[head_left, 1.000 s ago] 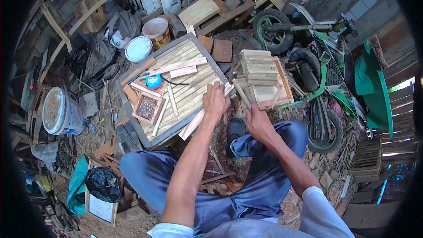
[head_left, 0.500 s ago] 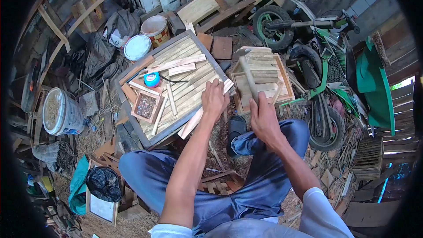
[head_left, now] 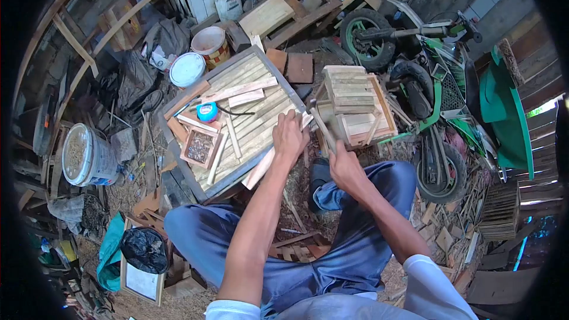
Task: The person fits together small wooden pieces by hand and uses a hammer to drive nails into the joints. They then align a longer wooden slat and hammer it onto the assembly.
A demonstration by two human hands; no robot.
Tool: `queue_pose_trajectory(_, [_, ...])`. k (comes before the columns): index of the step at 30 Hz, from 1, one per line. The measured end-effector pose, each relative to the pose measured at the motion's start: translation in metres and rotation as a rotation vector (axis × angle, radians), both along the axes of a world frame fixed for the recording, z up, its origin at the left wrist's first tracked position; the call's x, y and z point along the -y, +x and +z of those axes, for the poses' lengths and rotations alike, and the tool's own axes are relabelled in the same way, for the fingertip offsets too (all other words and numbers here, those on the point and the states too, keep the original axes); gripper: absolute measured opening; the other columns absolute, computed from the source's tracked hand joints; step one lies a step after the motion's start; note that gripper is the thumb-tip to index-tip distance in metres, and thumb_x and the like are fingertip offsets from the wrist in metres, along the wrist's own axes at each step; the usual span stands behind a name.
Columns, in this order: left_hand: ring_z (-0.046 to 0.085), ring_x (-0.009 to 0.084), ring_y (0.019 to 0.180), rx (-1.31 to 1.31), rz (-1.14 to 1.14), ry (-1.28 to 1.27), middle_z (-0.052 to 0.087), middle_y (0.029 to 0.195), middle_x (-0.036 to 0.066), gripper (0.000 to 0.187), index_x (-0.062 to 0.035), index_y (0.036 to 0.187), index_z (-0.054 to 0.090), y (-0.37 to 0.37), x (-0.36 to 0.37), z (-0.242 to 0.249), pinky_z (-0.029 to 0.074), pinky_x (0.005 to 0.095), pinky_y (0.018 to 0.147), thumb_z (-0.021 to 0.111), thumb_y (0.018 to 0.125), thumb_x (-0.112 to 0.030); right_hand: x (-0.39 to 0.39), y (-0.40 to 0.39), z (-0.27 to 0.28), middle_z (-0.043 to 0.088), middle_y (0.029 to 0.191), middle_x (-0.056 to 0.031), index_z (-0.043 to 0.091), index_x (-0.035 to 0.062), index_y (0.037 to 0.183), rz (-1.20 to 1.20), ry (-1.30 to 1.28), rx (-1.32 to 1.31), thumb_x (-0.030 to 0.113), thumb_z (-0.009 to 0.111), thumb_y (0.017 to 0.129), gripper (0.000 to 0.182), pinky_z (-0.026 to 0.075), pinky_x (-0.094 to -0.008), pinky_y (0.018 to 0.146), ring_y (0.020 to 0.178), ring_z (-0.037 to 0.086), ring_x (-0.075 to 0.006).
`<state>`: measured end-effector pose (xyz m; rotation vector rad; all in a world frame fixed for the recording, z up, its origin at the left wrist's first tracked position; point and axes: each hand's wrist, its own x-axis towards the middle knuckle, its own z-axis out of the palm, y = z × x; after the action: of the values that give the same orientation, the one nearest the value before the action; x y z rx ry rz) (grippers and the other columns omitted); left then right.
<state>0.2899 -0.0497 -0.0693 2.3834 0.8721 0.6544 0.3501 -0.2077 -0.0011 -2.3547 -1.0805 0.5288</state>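
My left hand (head_left: 289,136) is closed on a pale wooden strip (head_left: 259,169), pressing it on the near right edge of a slatted wooden tabletop (head_left: 261,77) with a grey frame. A hammer (head_left: 322,125) is in my right hand (head_left: 345,166), its fingers wrapped round the handle. The hammer's head is down close to the strip's upper end, beside my left fingers. Left of my left hand, the tabletop bears a blue tape measure (head_left: 206,112), loose wooden strips (head_left: 246,97) and a small wooden box (head_left: 200,146) of little metal pieces.
A slatted wooden crate (head_left: 351,89) stands right of the tabletop, with a green motorbike (head_left: 438,83) beyond it. Buckets (head_left: 187,70) stand behind the tabletop, and a filled bucket (head_left: 86,154) is at the left. Wood scraps and shavings cover the ground around my legs.
The hammer has swung down and left from over the crate to the strip's end. My left hand stays on the strip at the tabletop's edge.
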Motion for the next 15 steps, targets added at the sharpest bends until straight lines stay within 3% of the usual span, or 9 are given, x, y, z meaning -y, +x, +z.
queue_pose_trajectory(2, [0.054,0.0344,0.092,-0.001,0.004,0.015,0.058,0.092,0.014,0.025,-0.0007,0.094,0.068,0.004,-0.006,-0.001,0.049,0.0456,0.080,0.070,0.074,-0.016,-0.002,0.009,-0.003,0.056,0.073,-0.0362,0.042,-0.0017,0.103,-0.003,0.073,0.004,0.020,0.047,0.100,0.022,0.040,-0.0635,0.067,0.073,0.053,-0.0573])
queue_pose_trajectory(5, [0.054,0.0341,0.093,-0.025,-0.005,0.031,0.057,0.092,0.014,0.023,-0.0005,0.091,0.067,-0.001,0.000,-0.001,0.049,0.0451,0.080,0.071,0.075,-0.017,-0.009,-0.003,0.045,0.056,0.069,-0.0343,0.042,-0.0014,0.102,-0.063,0.201,-0.047,0.019,0.048,0.099,0.021,0.039,-0.0623,0.062,0.072,0.054,-0.0567])
queue_pose_trajectory(8, [0.054,0.0338,0.093,-0.025,-0.004,0.031,0.057,0.092,0.013,0.022,-0.0010,0.090,0.066,0.001,0.000,-0.004,0.049,0.0450,0.079,0.071,0.075,-0.017,-0.009,-0.008,0.043,0.055,0.068,-0.0339,0.042,-0.0012,0.103,-0.119,0.337,-0.044,0.019,0.048,0.099,0.021,0.039,-0.0613,0.060,0.072,0.055,-0.0563])
queue_pose_trajectory(9, [0.055,0.0327,0.094,-0.050,-0.018,0.049,0.057,0.094,0.011,0.022,-0.0001,0.090,0.066,-0.001,0.000,-0.001,0.051,0.0446,0.074,0.070,0.074,-0.014,-0.006,-0.004,0.018,0.056,0.069,-0.0343,0.043,-0.0010,0.104,-0.089,0.239,0.005,0.019,0.048,0.099,0.022,0.041,-0.0614,0.061,0.072,0.055,-0.0564])
queue_pose_trajectory(12, [0.055,0.0324,0.094,-0.047,-0.005,0.049,0.057,0.093,0.011,0.022,-0.0006,0.090,0.066,0.002,-0.002,-0.008,0.052,0.0440,0.074,0.070,0.073,-0.014,0.007,0.014,-0.028,0.056,0.069,-0.0347,0.043,-0.0015,0.104,0.044,0.113,0.104,0.021,0.048,0.099,0.023,0.042,-0.0614,0.061,0.071,0.055,-0.0568])
queue_pose_trajectory(13, [0.055,0.0324,0.095,-0.019,-0.003,0.068,0.057,0.094,0.011,0.023,-0.0006,0.091,0.066,0.001,-0.002,-0.007,0.052,0.0440,0.075,0.071,0.073,-0.015,0.000,0.009,0.003,0.057,0.071,-0.0361,0.044,-0.0026,0.106,0.005,0.006,-0.012,0.022,0.048,0.099,0.026,0.044,-0.0617,0.065,0.073,0.055,-0.0571])
queue_pose_trajectory(15, [0.055,0.0323,0.095,-0.032,-0.007,0.070,0.057,0.094,0.011,0.023,-0.0004,0.091,0.066,-0.002,-0.003,-0.007,0.052,0.0441,0.075,0.070,0.073,-0.015,-0.009,0.000,0.041,0.057,0.074,-0.0374,0.045,-0.0034,0.107,-0.044,0.106,-0.051,0.022,0.048,0.099,0.027,0.043,-0.0620,0.067,0.076,0.055,-0.0570])
